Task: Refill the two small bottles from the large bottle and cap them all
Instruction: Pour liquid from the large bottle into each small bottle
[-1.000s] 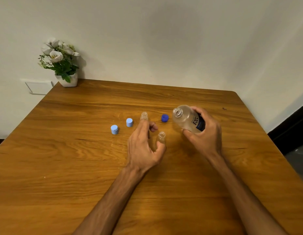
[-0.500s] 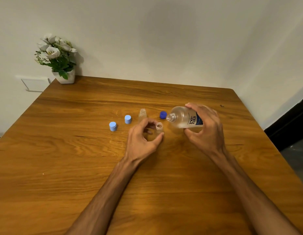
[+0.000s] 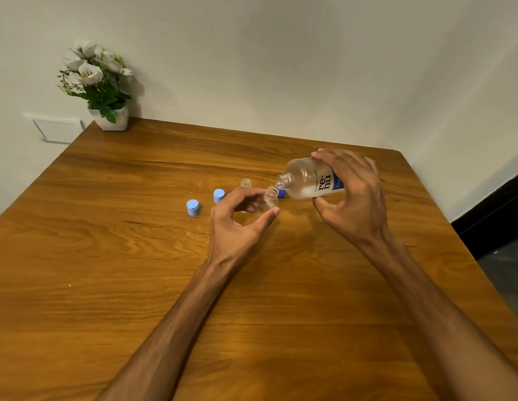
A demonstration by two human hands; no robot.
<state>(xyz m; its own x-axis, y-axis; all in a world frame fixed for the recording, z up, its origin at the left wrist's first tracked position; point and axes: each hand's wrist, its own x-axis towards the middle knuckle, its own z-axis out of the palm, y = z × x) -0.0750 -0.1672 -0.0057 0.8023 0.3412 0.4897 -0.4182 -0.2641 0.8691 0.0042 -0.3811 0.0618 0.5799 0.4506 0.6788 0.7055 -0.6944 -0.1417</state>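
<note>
We hold the large bottle in our right hand, fingers over its top and thumb under it, clamped about the labelled body; it is clear, uncapped, tipped almost level with its open neck pointing toward nine o'clock and slightly down. Our left hand curls around one small bottle, thumb at its near side and fingers at its far side, gripping it upright with its open mouth just under the large bottle's neck; whether the two rims touch we cannot tell. Whether liquid passes between them we cannot tell. The second small bottle, clear and uncapped, stands upright on the wooden table at about eleven o'clock from the held one, just beyond our left fingers and apart from them. Two light blue caps sit to nine o'clock of the hands: the nearer light blue cap and the farther light blue cap, close together but not touching. A dark blue cap shows partly behind the held small bottle, beneath the large bottle's neck. A white pot of flowers stands at the table's far left corner, at ten o'clock, against the wall.
</note>
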